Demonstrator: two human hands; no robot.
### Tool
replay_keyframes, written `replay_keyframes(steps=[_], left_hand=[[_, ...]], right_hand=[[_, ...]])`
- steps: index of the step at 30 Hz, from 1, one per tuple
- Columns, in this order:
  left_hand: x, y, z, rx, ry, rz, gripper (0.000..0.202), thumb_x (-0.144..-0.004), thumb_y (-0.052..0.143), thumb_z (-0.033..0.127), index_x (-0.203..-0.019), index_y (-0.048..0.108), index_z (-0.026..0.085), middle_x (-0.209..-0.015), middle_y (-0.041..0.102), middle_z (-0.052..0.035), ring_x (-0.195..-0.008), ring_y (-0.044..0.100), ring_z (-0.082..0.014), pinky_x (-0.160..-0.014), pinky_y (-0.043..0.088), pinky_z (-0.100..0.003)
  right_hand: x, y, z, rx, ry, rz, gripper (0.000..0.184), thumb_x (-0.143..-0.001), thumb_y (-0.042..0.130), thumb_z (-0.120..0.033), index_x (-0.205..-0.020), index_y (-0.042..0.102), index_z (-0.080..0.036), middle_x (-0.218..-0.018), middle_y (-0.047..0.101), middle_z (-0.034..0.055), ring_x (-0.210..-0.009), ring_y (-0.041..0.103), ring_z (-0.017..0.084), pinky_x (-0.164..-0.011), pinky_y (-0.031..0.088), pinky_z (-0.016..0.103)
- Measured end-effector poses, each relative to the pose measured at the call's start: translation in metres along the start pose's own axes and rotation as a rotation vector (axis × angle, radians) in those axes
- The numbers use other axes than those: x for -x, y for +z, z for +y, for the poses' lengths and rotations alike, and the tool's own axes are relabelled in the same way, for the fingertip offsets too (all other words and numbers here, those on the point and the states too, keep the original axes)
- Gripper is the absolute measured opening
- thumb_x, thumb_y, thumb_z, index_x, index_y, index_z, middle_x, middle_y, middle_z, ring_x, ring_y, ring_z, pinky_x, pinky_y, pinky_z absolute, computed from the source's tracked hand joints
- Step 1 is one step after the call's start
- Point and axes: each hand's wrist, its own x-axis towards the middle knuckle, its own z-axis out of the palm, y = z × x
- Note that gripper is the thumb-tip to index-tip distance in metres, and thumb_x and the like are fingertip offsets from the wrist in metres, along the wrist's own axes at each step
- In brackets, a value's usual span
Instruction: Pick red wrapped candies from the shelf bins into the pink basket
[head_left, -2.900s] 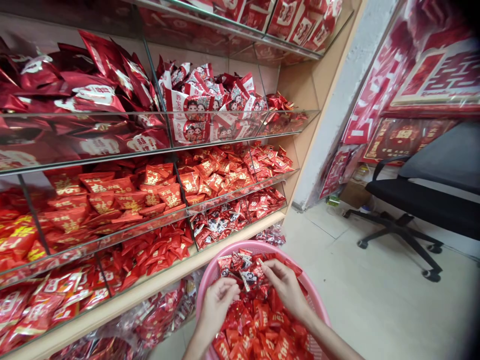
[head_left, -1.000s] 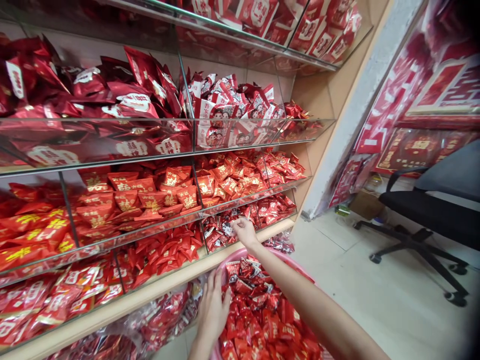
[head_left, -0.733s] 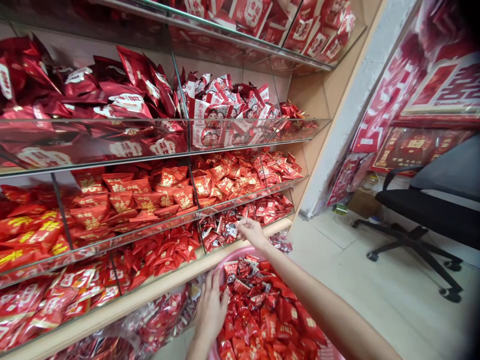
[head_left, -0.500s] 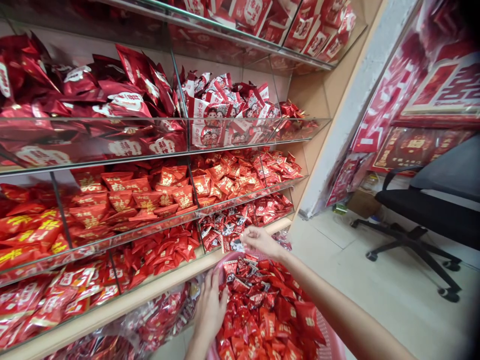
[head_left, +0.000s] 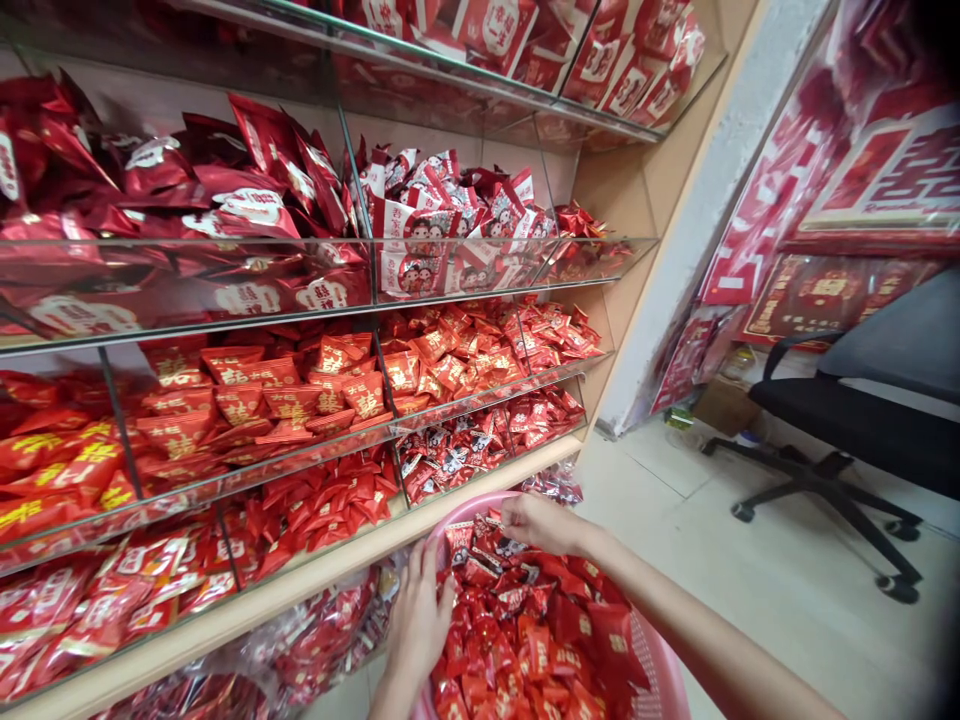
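A pink plastic basket (head_left: 667, 660) full of small red wrapped packets (head_left: 525, 630) stands below the shelf's front edge. My left hand (head_left: 421, 615) grips the basket's left rim, its thumb toward the inside and its other fingers along the edge. Over the far part of the basket is my right hand (head_left: 544, 525), fingers curled and pinched together just above the packets. A small packet with dark and pale print (head_left: 511, 548) shows at its fingertips. Behind it, the lowest shelf compartment holds similar packets with black-and-white print (head_left: 454, 455).
Glass-fronted shelves (head_left: 300, 325) hold several kinds of red packets in divided compartments. Clear plastic bags (head_left: 330, 640) of packets lie under the bottom ledge (head_left: 300, 570). An office chair (head_left: 862, 420) stands at right on the tiled floor (head_left: 652, 490), before hanging red decorations (head_left: 765, 220).
My right hand has moved down and slightly right, from the lowest shelf's front edge to over the basket. The left hand has stayed at the rim.
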Motion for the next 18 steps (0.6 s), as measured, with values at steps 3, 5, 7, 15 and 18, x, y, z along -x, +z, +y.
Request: replay_keyframes(steps=[3, 5, 7, 15, 18], left_hand=[[0.0, -0.001, 0.001, 0.0, 0.008, 0.004, 0.051, -0.086, 0.033, 0.036, -0.134, 0.036, 0.019, -0.139, 0.04, -0.0099, -0.122, 0.044, -0.0249, -0.097, 0.041, -0.039], [0.0, -0.001, 0.0, -0.002, 0.011, 0.006, 0.051, -0.086, 0.032, 0.036, -0.134, 0.035, 0.019, -0.139, 0.04, -0.0096, -0.122, 0.044, -0.025, -0.097, 0.042, -0.038], [0.0, 0.0, 0.0, -0.008, 0.009, 0.001, 0.052, -0.085, 0.032, 0.036, -0.134, 0.035, 0.019, -0.139, 0.039, -0.0096, -0.123, 0.042, -0.0253, -0.097, 0.042, -0.038], [-0.001, -0.002, 0.001, -0.009, 0.004, -0.019, 0.053, -0.086, 0.032, 0.035, -0.136, 0.034, 0.017, -0.141, 0.037, -0.0107, -0.126, 0.039, -0.0264, -0.099, 0.041, -0.04], [-0.001, 0.0, 0.0, -0.004, 0.019, -0.008, 0.052, -0.086, 0.032, 0.035, -0.135, 0.035, 0.018, -0.14, 0.039, -0.0102, -0.125, 0.04, -0.0259, -0.099, 0.041, -0.04]], right_hand=[[0.0, 0.008, 0.001, 0.054, -0.028, 0.007, 0.011, -0.069, 0.052, -0.009, -0.067, 0.06, -0.017, -0.062, 0.059, -0.0022, -0.055, 0.047, 0.01, -0.053, 0.034, 0.02], [-0.001, 0.014, 0.002, 0.047, -0.057, -0.003, 0.012, -0.069, 0.051, -0.009, -0.067, 0.06, -0.017, -0.064, 0.059, -0.0023, -0.056, 0.047, 0.01, -0.053, 0.034, 0.02], [-0.003, 0.018, 0.002, 0.04, -0.069, -0.013, 0.012, -0.069, 0.051, -0.009, -0.068, 0.06, -0.017, -0.065, 0.059, -0.0024, -0.057, 0.047, 0.009, -0.053, 0.033, 0.019], [-0.012, 0.017, -0.001, 0.18, 0.019, -0.069, 0.014, -0.066, 0.052, -0.007, -0.056, 0.055, -0.016, -0.054, 0.049, -0.005, -0.05, 0.034, 0.007, -0.049, 0.024, 0.021], [-0.012, 0.017, -0.002, 0.236, 0.05, -0.1, 0.016, -0.067, 0.054, -0.009, -0.053, 0.053, -0.016, -0.05, 0.043, -0.0058, -0.048, 0.029, 0.007, -0.047, 0.021, 0.022]])
